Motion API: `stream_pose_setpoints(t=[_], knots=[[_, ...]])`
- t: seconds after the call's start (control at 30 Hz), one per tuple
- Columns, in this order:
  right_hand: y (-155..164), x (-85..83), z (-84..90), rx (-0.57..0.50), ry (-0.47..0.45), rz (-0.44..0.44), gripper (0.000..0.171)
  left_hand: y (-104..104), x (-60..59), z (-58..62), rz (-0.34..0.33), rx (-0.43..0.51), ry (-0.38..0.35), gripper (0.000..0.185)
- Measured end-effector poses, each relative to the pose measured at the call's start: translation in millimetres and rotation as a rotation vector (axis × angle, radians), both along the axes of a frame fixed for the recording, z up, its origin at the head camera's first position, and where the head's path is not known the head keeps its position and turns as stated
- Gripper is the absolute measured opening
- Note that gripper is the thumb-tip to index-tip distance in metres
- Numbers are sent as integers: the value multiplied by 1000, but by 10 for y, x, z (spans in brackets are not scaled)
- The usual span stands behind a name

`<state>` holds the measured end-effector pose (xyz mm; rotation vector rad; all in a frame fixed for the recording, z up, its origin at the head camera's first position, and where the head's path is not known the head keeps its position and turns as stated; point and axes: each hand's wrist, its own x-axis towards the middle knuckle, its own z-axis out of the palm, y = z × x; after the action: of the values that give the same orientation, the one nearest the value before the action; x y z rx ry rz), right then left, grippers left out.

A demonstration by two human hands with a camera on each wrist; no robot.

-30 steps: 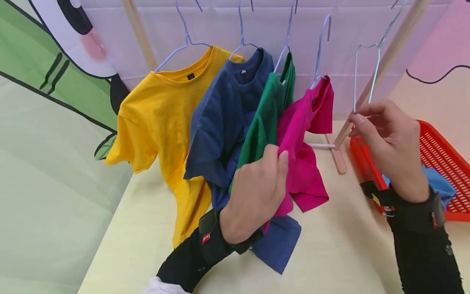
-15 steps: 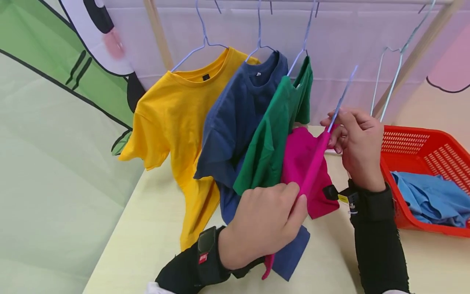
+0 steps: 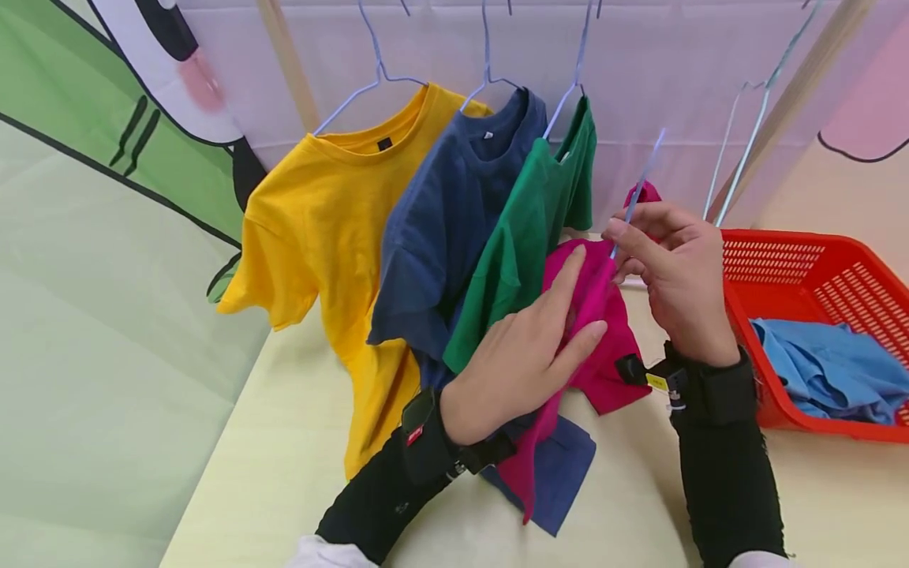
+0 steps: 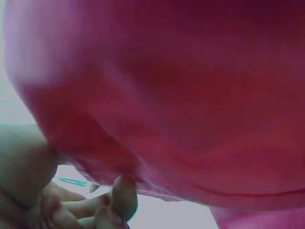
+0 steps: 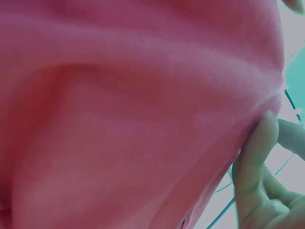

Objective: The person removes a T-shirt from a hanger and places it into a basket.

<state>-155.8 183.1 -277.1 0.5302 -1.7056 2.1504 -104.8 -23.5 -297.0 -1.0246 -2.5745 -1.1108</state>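
Observation:
A magenta T-shirt (image 3: 625,363) on a wire hanger (image 3: 648,166) is held off the rail, in front of the other shirts. My right hand (image 3: 678,272) pinches the hanger between thumb and fingers, just above the shirt's neck. Lower down, my left hand (image 3: 518,363) lies against the shirt with its index finger straight and thumb spread. The magenta cloth (image 4: 181,105) fills most of the left wrist view, with fingers (image 4: 125,198) at its lower edge. In the right wrist view, fingertips (image 5: 261,143) meet the edge of the cloth.
Yellow (image 3: 312,213), navy (image 3: 433,229) and green (image 3: 529,213) T-shirts hang on the left. A bare hanger (image 3: 753,134) hangs by the right wooden post (image 3: 802,87). The red basket (image 3: 774,256) at right holds blue cloth (image 3: 838,367). Dark blue cloth (image 3: 564,473) shows below the shirts.
My right hand has moved left from beside the bare hanger to the magenta shirt's hanger, which has come lower. My left hand has loosened its grip and slid up the cloth, fingers spread.

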Motion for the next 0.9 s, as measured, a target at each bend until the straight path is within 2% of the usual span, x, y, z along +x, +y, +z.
stream_pose_setpoints(t=[0.1, 0.23, 0.33, 0.47, 0.6, 0.7, 0.9], knots=[[-39, 46, 15, 74, -4, -4, 16, 21, -56, -13, -39, 60, 39, 76], [-92, 108, 33, 145, -15, 3, 13, 21, -88, -18, -46, 124, 50, 52], [-104, 130, 39, 152, -11, 14, 12, 15, -93, -22, -52, 173, 35, 34], [-70, 103, 36, 135, 10, -1, 12, 8, -106, -30, -69, 184, 60, 18], [-8, 31, 4, 108, 40, -53, 13, -11, -101, -28, -86, 120, 109, 14], [36, -39, -25, 84, 74, -84, 16, -40, -74, -23, -118, 30, 146, 12], [133, -142, -37, -18, 135, -118, 21, -101, 43, -11, -279, -193, 206, 13]])
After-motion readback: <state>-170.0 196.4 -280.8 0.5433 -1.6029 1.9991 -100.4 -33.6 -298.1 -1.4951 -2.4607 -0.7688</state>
